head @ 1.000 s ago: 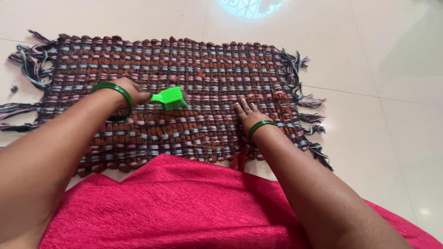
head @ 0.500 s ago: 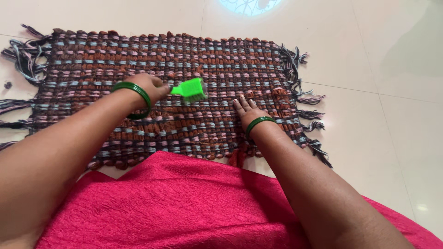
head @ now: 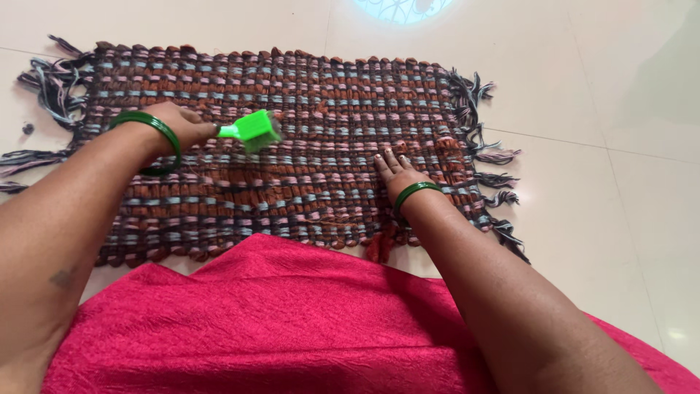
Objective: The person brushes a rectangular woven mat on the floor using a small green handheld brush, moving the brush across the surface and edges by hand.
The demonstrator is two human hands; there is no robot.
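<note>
While the left hand (head: 181,125) is gripping a green brush (head: 255,129) at ten o'clock on the mat (head: 306,146), the right hand (head: 397,169) is pressing flat, fingers spread, at three o'clock. Brushing looks underway; the next stroke probably needs steady pressure along the weave, right hand pinning the mat to the floor (head: 598,109).

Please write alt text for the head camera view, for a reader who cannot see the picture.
A person's left hand holds a bright green plastic brush against a woven brown, pink and blue rag mat lying on a pale tiled floor, while the right hand presses flat on the mat. Both wrists wear green bangles, and pink fabric fills the foreground.
</note>
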